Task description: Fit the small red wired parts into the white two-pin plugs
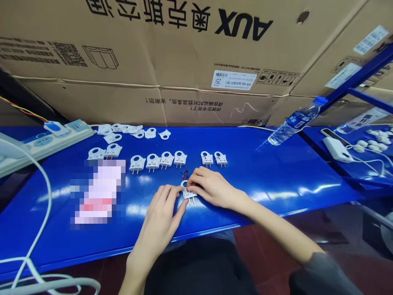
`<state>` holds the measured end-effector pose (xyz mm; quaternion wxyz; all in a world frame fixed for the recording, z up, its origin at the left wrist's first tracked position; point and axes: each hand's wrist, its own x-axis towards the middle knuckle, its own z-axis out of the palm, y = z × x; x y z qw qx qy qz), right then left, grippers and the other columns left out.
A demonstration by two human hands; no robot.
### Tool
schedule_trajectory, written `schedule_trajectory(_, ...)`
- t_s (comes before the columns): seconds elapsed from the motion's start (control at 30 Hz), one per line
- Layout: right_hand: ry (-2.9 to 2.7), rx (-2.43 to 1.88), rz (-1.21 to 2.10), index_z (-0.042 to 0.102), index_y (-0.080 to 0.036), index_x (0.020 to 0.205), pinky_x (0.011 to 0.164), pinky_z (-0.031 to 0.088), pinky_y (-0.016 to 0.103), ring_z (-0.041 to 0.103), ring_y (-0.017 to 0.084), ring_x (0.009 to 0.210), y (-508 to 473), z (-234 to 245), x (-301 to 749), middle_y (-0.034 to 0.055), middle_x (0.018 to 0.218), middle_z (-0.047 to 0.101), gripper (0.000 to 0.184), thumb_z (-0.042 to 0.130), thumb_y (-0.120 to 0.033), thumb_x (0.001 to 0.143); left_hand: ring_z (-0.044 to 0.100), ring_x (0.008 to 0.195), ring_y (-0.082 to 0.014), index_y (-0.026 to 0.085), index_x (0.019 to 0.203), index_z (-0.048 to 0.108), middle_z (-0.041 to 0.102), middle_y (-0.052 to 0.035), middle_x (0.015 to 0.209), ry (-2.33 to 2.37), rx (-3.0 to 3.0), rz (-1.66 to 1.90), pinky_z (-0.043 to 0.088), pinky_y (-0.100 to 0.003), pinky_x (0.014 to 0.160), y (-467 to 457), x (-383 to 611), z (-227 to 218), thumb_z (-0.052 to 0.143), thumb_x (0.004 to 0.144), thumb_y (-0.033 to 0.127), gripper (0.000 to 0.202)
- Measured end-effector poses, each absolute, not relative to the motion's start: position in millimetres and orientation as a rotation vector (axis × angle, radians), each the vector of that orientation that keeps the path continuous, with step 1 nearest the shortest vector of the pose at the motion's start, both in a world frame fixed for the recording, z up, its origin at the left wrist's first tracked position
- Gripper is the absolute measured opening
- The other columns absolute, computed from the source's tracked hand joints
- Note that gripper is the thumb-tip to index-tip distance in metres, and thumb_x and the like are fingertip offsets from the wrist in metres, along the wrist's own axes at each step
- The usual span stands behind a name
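Observation:
A white two-pin plug (188, 194) with a round ring at its top lies on the blue table, pins toward me. My left hand (162, 209) grips its left side between thumb and index finger. From the right, my right hand (211, 186) has its fingers closed at the plug's upper right; whether they pinch something small there is hidden. Just beyond the plug is a small tangle of red and black wires (184, 174). Behind it stand several similar plugs (166, 159) in a row, with two more plugs (213, 158) to their right.
White ring-shaped covers (150, 132) lie at the back left, near a power strip (46, 141). A blurred pink sheet (101, 190) lies left. A water bottle (293, 123) leans back right, beside a white adapter (337, 149). Large cardboard boxes (172, 49) wall off the back.

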<state>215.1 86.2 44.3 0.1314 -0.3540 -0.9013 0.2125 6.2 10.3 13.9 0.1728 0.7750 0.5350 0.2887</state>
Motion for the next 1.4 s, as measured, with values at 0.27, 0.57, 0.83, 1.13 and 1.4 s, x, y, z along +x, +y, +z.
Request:
schedule_trajectory(0.27, -2.638, -1.013, 0.537, 0.069, -0.018, 0.106, 0.080, 0.046, 0.032, 0.058, 0.020, 0.094, 86.7, 41.4, 214.9, 0.0067, 0.101, 0.066, 0.024, 0.049, -0.032, 0.111, 0.059, 0.121, -0.0285, 0.025, 0.118, 0.057, 0.059, -0.0095, 0.122, 1.616, 2.148, 0.794, 0.054, -0.043, 0.094, 9.6, 7.0, 12.7, 0.048, 0.106, 0.041, 0.021)
schedule_trajectory(0.57, -2.534, -0.921, 0.531, 0.069, -0.019, 0.114, 0.085, 0.050, 0.032, 0.060, 0.020, 0.100, 85.9, 44.2, 217.9, 0.0076, 0.105, 0.068, 0.020, 0.049, -0.019, 0.108, 0.058, 0.121, -0.0279, 0.025, 0.115, 0.054, 0.059, -0.0086, 0.121, 1.619, 2.163, 0.797, 0.053, -0.042, 0.096, 10.1, 6.7, 9.6, 0.049, 0.106, 0.041, 0.019)
schedule_trajectory(0.83, -2.649, -0.902, 0.458, 0.075, -0.020, 0.110, 0.078, 0.048, 0.031, 0.058, 0.020, 0.096, 86.7, 41.0, 218.6, 0.0078, 0.106, 0.066, 0.021, 0.055, -0.023, 0.106, 0.059, 0.122, -0.0284, 0.025, 0.118, 0.051, 0.060, -0.0091, 0.122, 1.620, 2.178, 0.805, 0.053, -0.043, 0.097, 10.4, 6.6, 9.7, 0.049, 0.106, 0.041, 0.020)
schedule_trajectory(1.13, -2.731, -0.886, 0.365, 0.075, -0.020, 0.113, 0.075, 0.046, 0.030, 0.057, 0.019, 0.093, 87.4, 40.3, 217.9, 0.0081, 0.107, 0.064, 0.023, 0.053, -0.025, 0.108, 0.059, 0.124, -0.0286, 0.026, 0.130, 0.054, 0.060, -0.0100, 0.128, 1.624, 2.205, 0.798, 0.055, -0.043, 0.098, 10.2, 7.3, 9.8, 0.049, 0.106, 0.040, 0.029)
schedule_trajectory(1.4, -2.749, -0.765, 0.222, 0.069, -0.018, 0.115, 0.075, 0.046, 0.031, 0.056, 0.020, 0.089, 88.4, 35.3, 216.5, 0.0087, 0.105, 0.067, 0.024, 0.047, -0.025, 0.109, 0.059, 0.125, -0.0279, 0.026, 0.128, 0.057, 0.059, -0.0093, 0.129, 1.644, 2.219, 0.763, 0.056, -0.043, 0.099, 9.1, 7.7, 11.5, 0.048, 0.106, 0.040, 0.028)
